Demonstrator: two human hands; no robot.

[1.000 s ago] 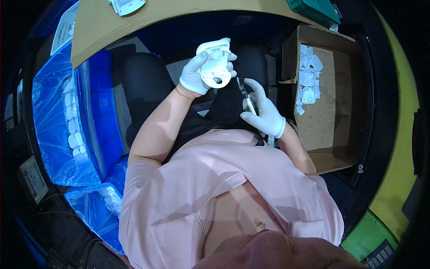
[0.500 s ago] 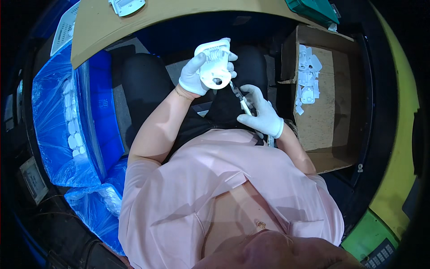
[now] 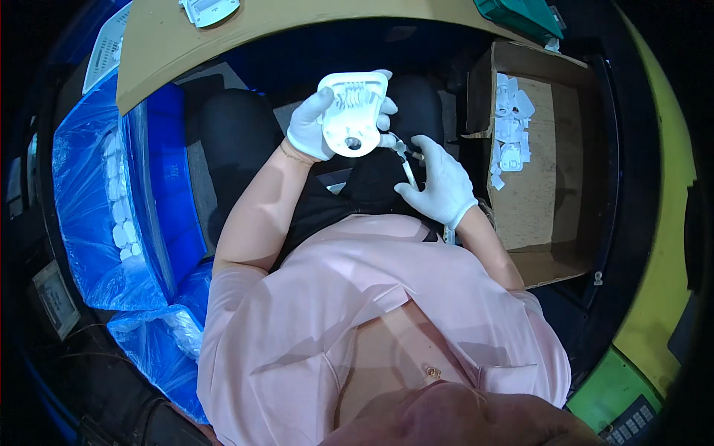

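Note:
A white moulded plastic part (image 3: pixel 351 123) with ribs and a round hole is gripped in my gloved left hand (image 3: pixel 309 128), the thumb over its left edge and fingertips showing at its right. In my gloved right hand (image 3: pixel 448 187) is a pair of small cutting pliers (image 3: pixel 408 169) with pale handles. The pliers' head lies close to the lower right edge of the part; whether they touch is too small to tell. Much of the pliers' far handle is hidden by the right hand.
On the right, a cardboard box (image 3: pixel 532 256) has several white plastic pieces (image 3: pixel 511 126) inside. To the left stands a blue bin (image 3: pixel 175 178) beside blue plastic lining (image 3: pixel 89 223) with white parts. Ahead is a tan tabletop (image 3: pixel 297 16) with a green tray (image 3: pixel 520 16).
The white part has come slightly nearer and turned more upright. My right hand's fingers have spread a little, and the pliers have shifted and their handles parted.

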